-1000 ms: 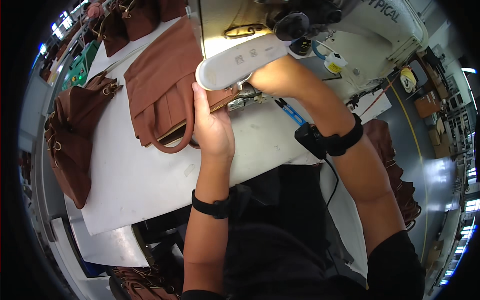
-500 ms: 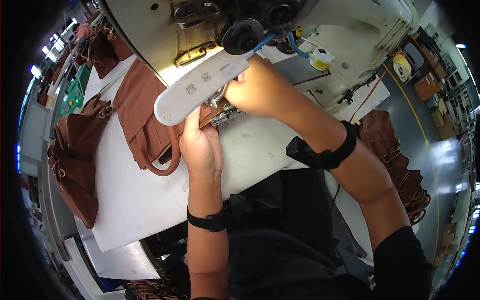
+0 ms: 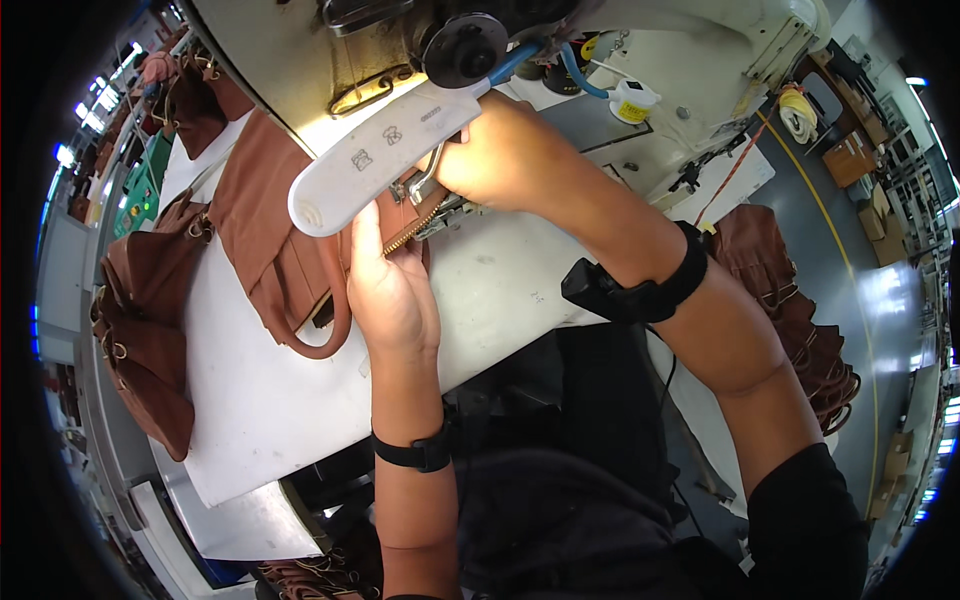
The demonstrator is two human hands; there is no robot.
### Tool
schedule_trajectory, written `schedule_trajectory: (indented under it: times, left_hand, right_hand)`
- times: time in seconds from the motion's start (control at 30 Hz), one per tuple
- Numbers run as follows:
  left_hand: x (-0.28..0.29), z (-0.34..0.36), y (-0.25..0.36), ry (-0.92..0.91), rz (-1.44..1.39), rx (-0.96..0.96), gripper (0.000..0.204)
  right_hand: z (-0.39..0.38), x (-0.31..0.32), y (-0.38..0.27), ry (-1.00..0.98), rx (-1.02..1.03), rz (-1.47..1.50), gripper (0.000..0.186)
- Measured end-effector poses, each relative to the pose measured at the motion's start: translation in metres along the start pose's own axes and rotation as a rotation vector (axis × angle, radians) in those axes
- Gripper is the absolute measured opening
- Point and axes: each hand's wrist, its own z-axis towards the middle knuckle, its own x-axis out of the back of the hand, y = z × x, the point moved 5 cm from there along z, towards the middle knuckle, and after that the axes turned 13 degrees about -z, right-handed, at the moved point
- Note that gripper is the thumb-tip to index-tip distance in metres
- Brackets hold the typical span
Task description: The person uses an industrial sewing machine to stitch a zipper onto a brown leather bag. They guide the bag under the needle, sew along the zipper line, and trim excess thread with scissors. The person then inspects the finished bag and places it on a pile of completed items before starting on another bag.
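A brown leather bag (image 3: 262,225) with a rounded handle (image 3: 335,325) lies under the head of a sewing machine (image 3: 290,70). Along its near edge runs a brass-toothed zipper (image 3: 412,228), beside the metal presser foot (image 3: 412,190). My left hand (image 3: 395,305) is palm up at that edge, thumb on the leather and fingers underneath, gripping the bag. Curled in by the needle area, my right hand (image 3: 505,155) is closed. The machine's white guard arm (image 3: 380,155) covers its fingertips, so what they hold is hidden.
Another brown bag (image 3: 150,310) hangs over the left side of the white table (image 3: 270,425). A stack of brown leather pieces (image 3: 770,310) is at the right. A small white bottle (image 3: 632,100) stands by the machine, near a blue hose (image 3: 575,75).
The view has shifted slightly, so the machine sits a little higher and further left. More of the zipper and presser foot now shows between my hands. Both hands keep their places at the bag.
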Motion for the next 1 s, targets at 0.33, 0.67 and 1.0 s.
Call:
schedule_trajectory:
  times: [0.33,0.67,1.0]
  left_hand:
    - [0.005,-0.002,0.007,0.055,0.103,-0.117,0.037]
    - [0.015,-0.005,0.006,0.074,0.192,-0.095,0.033]
    - [0.024,0.000,0.004,0.029,0.267,-0.167,0.030]
  right_hand:
    - [-0.008,-0.001,-0.008,0.215,0.075,-0.150,0.029]
    - [-0.020,-0.006,-0.006,0.477,0.167,-0.264,0.033]
    - [-0.039,-0.008,-0.019,0.650,0.164,-0.282,0.029]
